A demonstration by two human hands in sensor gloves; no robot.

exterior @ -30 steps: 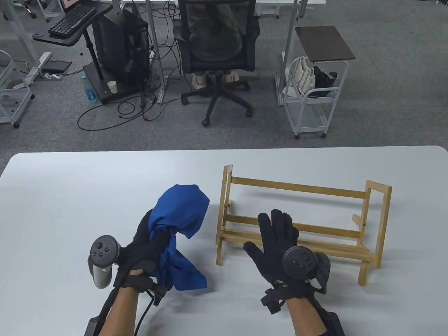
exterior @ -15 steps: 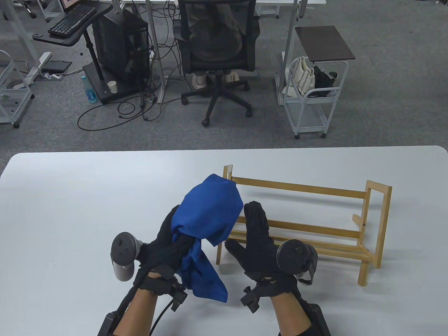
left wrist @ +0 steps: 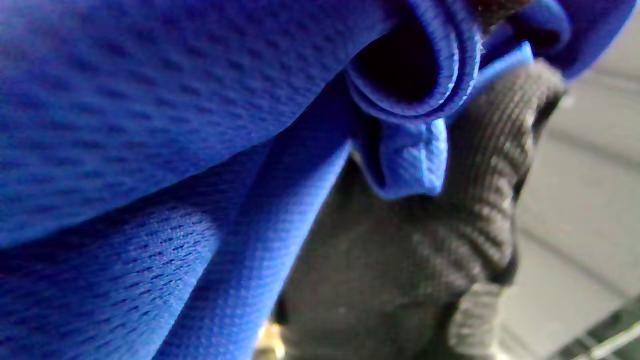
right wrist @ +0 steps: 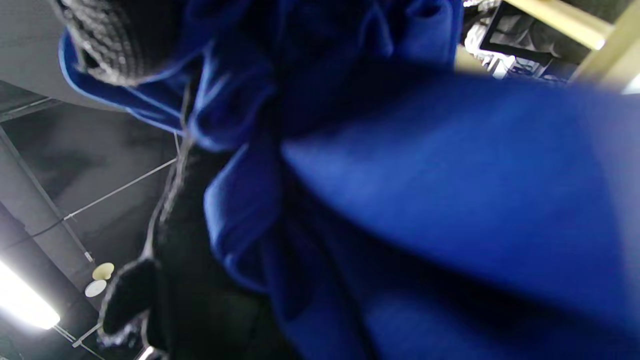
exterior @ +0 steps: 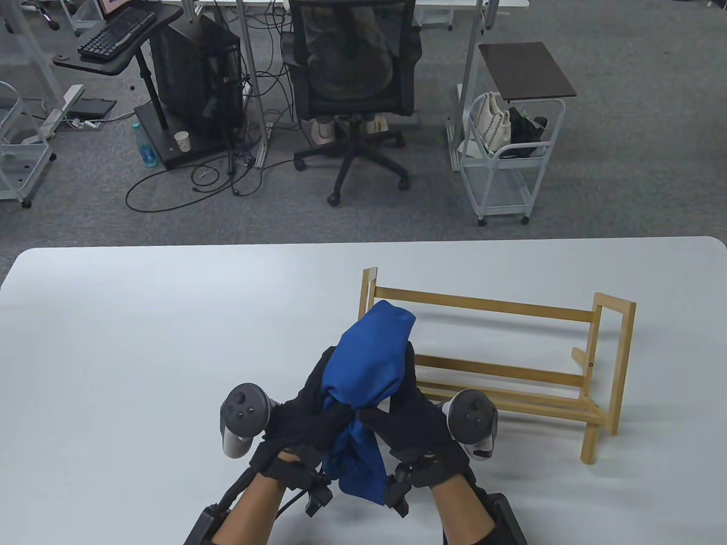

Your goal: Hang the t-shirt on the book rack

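Beside the book rack [exterior: 494,363], right hand [exterior: 412,417] has joined left hand [exterior: 309,417]; both now grip the t-shirt [exterior: 369,363].

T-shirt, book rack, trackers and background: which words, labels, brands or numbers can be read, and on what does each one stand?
None can be read.
t-shirt: plain blue cloth, no print showing.
book rack: bare wood, no label.
monitor: cut off, content too small.
bottle: label too small.
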